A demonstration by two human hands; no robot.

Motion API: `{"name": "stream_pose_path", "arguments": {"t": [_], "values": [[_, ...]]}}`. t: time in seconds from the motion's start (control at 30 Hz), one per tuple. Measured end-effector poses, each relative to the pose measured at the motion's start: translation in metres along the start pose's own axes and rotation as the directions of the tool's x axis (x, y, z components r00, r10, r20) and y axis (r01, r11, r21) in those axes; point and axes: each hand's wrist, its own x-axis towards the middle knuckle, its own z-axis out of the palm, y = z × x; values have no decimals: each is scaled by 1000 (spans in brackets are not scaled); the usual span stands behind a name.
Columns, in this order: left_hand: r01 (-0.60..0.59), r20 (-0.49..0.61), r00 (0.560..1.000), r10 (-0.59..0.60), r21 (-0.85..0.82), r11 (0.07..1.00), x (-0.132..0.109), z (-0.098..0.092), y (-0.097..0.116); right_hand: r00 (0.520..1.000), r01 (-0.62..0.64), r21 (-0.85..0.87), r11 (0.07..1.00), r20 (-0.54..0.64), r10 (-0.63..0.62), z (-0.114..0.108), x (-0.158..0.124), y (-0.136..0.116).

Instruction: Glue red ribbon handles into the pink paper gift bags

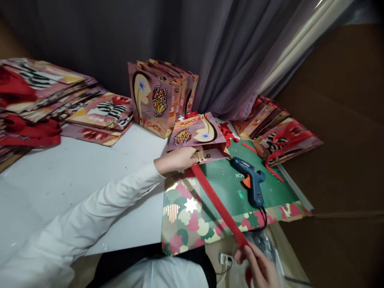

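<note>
A paper gift bag printed with a face and a butterfly lies flat, its open mouth towards me. My left hand grips the mouth edge of this bag, its fingertips partly hidden inside. From that edge a red ribbon runs taut down to the right. My right hand pinches the ribbon near the bottom of the view, past the table's front edge. A blue glue gun with an orange trigger rests just right of the bag, its nozzle close to the bag's corner.
Under the bag lies a green board with a patterned border. Several similar bags stand behind, and flat stacks with red ribbons lie at left. More bags sit at right by a brown cardboard panel. Grey curtains hang behind.
</note>
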Motion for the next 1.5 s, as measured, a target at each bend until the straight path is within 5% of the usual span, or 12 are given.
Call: {"name": "stream_pose_path", "arguments": {"t": [0.17,0.27,0.33,0.37,0.47,0.57,0.67,0.73,0.83,1.0,1.2,1.5], "values": [[15,47,999,-14,-15,1000,-5,-4,5,949,-111,-56,992,-302,89,-47,-3,14],[8,46,999,-8,-12,1000,-5,-5,6,806,-18,-49,999,-591,-15,-65,3,20],[4,37,999,-4,-4,1000,-5,-5,7,695,152,105,983,-718,-31,-68,12,19],[5,33,999,-5,0,1000,-5,-4,7,677,254,218,942,-735,-13,-67,19,15],[8,31,999,-8,5,1000,-4,-2,6,754,436,480,761,-657,-17,-53,44,-7],[12,30,999,-13,6,1000,-5,0,4,836,459,590,664,-541,-97,-22,71,-40],[15,19,1000,-15,16,1000,-5,1,3,928,354,739,574,-352,-119,22,95,-73],[14,12,1000,-15,30,999,-4,2,3,986,166,738,654,-110,-126,54,110,-90],[11,10,1000,-12,48,999,-2,3,1,984,33,571,820,124,-127,95,132,-104],[-15,19,1000,15,45,999,-1,9,-1,971,131,509,851,106,-213,128,154,-107],[-149,-51,987,149,7,989,5,17,0,969,169,437,884,89,-230,136,151,-104],[-107,-55,992,111,78,991,4,20,1,975,151,414,897,88,-205,130,135,-94]]}}
